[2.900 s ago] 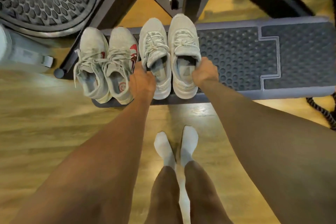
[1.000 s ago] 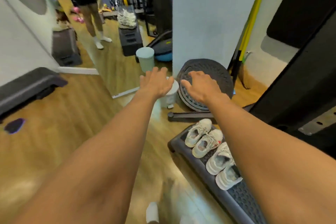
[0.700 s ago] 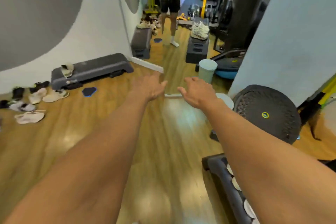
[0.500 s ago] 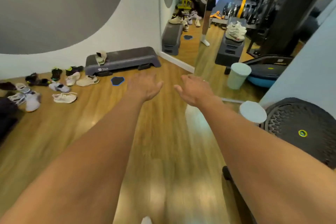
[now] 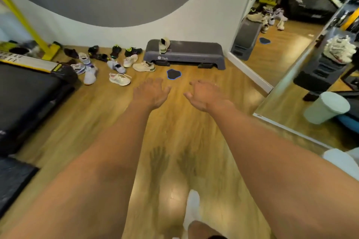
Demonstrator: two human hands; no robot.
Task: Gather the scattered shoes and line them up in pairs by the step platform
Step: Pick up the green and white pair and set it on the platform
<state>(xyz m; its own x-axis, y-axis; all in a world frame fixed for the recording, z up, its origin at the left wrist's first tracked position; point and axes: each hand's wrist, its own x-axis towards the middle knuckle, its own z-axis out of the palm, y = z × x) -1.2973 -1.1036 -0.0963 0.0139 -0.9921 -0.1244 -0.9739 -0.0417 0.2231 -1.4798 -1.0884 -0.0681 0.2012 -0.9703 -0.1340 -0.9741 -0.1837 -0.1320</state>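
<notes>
Scattered shoes point(image 5: 119, 79) lie on the wooden floor point(image 5: 223, 83) just left of the grey step platform point(image 5: 194, 52) by the wall; one beige shoe point(image 5: 164, 44) sits on top. Left hand point(image 5: 150, 93) and right hand point(image 5: 206, 95) reach forward, fingers spread, holding nothing.

The dark grey step platform point(image 5: 184, 52) is lying with its long side against the white wall, at twelve o'clock in the view. A beige shoe point(image 5: 164, 45) is resting on its top at the nine o'clock end. The other shoes are lying scattered on the wood floor from the platform's eight to nine o'clock, pointing different ways. A cream sneaker point(image 5: 144, 66) is sitting just beside the platform's front corner. A pink-trimmed sneaker point(image 5: 119, 79) is lying at that sneaker's eight o'clock, and a white shoe point(image 5: 90, 74) is lying farther toward nine. Black shoes point(image 5: 116, 51) with green trim are sitting near the wall.
</notes>
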